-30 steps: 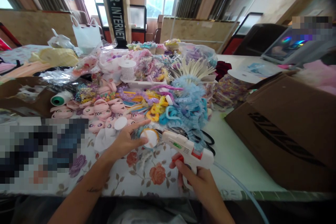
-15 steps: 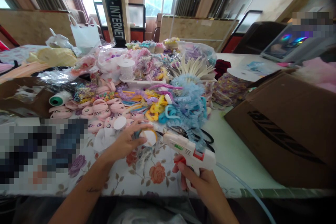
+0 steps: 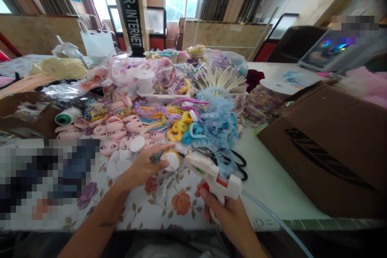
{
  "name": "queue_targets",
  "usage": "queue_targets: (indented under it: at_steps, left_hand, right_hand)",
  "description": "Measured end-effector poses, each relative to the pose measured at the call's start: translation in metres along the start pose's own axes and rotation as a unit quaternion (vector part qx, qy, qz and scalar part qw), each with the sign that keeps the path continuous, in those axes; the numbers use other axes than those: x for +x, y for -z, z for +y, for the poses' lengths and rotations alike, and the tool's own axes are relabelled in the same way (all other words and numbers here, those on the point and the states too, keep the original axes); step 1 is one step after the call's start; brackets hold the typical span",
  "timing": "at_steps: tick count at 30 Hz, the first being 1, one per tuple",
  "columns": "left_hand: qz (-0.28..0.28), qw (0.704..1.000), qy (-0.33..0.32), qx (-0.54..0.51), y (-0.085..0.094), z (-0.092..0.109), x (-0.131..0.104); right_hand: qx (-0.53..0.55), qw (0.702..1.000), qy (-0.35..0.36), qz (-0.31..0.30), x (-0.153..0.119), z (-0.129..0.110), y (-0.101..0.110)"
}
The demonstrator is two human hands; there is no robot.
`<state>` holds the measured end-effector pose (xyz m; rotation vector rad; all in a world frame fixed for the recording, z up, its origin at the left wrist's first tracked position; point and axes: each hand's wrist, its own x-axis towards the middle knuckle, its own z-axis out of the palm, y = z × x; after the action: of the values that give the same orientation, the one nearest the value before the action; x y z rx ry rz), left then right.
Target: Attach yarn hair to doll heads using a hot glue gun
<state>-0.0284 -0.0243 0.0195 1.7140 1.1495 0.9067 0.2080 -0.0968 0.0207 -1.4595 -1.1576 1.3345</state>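
My right hand [image 3: 219, 207] is closed round the handle of a white hot glue gun [image 3: 208, 173], its fingers by the red trigger. The gun's nozzle points left and meets the edge of a small round white piece with a yellow-orange rim [image 3: 170, 161]. That piece is gripped by my left hand [image 3: 148, 164], thumb on its near side and fingers behind. Just beyond the gun lie black-handled scissors [image 3: 238, 161], partly covered by blue ruffled trim [image 3: 217, 117]. Doll faces with pink hair [image 3: 117, 133] and a white disc [image 3: 137, 144] lie beyond my left hand.
A large cardboard box [image 3: 326, 149] stands at the right. Bags, ribbon and a spool of beads [image 3: 144, 82] crowd the back. A thread cone [image 3: 68, 117] lies at the left. A pale hose-like cord [image 3: 275, 217] runs from the gun over the table's front edge.
The glue gun and my right hand have shifted slightly left, bringing the nozzle closer to the round piece. My left hand stays nearly in place.
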Motion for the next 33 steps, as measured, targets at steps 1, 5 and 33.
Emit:
queue_targets:
  at_steps: [1,5,33]
  left_hand:
    - [0.000,1.000,0.000,0.002,0.000,-0.001,0.000]
    - [-0.002,1.000,-0.015,0.012,0.000,-0.002,0.000]
    - [0.004,0.999,-0.030,0.022,0.000,0.002,0.001]
  right_hand:
    - [-0.014,1.000,0.000,-0.001,0.000,-0.002,-0.001]
    - [-0.090,0.996,0.002,0.016,-0.003,-0.010,-0.004]
    - [-0.166,0.985,0.020,0.036,-0.003,-0.011,-0.006]
